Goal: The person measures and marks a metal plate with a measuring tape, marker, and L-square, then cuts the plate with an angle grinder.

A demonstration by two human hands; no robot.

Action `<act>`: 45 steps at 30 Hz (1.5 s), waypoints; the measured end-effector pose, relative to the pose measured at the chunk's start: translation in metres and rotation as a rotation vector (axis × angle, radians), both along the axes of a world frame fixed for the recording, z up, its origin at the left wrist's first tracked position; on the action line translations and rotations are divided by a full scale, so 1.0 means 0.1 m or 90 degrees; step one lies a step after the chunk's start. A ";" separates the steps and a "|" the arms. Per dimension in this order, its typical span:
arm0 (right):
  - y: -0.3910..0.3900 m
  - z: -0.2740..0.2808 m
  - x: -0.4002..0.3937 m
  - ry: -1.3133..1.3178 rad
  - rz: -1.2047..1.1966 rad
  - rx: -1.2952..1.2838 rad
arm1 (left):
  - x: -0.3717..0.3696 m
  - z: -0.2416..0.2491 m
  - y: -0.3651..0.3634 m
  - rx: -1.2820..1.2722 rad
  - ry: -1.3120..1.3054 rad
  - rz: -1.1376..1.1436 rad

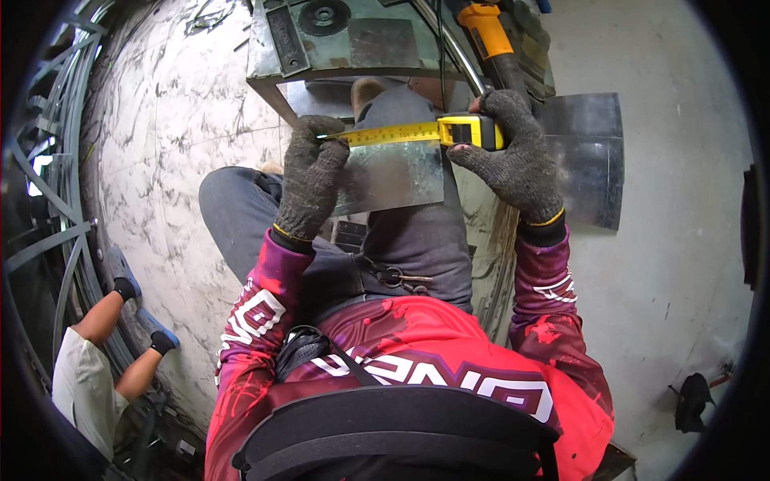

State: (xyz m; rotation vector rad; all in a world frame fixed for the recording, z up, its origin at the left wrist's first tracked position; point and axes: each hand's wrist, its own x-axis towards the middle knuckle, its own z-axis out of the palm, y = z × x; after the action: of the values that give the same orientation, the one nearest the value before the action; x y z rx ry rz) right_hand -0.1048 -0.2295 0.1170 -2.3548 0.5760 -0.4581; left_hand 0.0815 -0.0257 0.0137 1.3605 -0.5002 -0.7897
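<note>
A yellow and black tape measure (472, 132) sits in my gloved right hand (517, 152), its fingers closed around the case. From it the yellow blade runs leftward along the top edge of a grey metal sheet (393, 176), which lies over my lap. My left hand (311, 172), also in a dark knit glove, pinches the sheet's left edge together with the end of the blade. The tips of the left fingers are partly hidden by the glove's own bulk.
Ahead stands a metal work table (265, 56) with a black disc (324, 16) and a flat bar (286, 40). An orange-handled power tool (485, 32) is right of it. Another metal sheet (589, 160) lies on the right. Metal strips (72, 184) and another person's legs (120, 345) are at left.
</note>
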 end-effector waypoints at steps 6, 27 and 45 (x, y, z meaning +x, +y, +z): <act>-0.01 -0.06 0.06 -0.001 -0.006 -0.010 | 0.01 -0.06 -0.01 -0.001 -0.113 0.035; 0.03 -0.06 0.05 -0.066 0.000 -0.052 | 0.00 -0.07 0.01 0.043 -0.001 0.023; -0.02 -0.19 -0.14 -0.125 -0.041 0.025 | -0.02 0.02 0.01 0.085 -0.048 0.018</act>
State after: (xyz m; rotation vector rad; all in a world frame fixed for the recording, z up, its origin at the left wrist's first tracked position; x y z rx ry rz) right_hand -0.1188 -0.2311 0.0985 -2.2275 0.5632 -0.6928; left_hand 0.0792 -0.0242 0.0157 1.5228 -0.4931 -0.7615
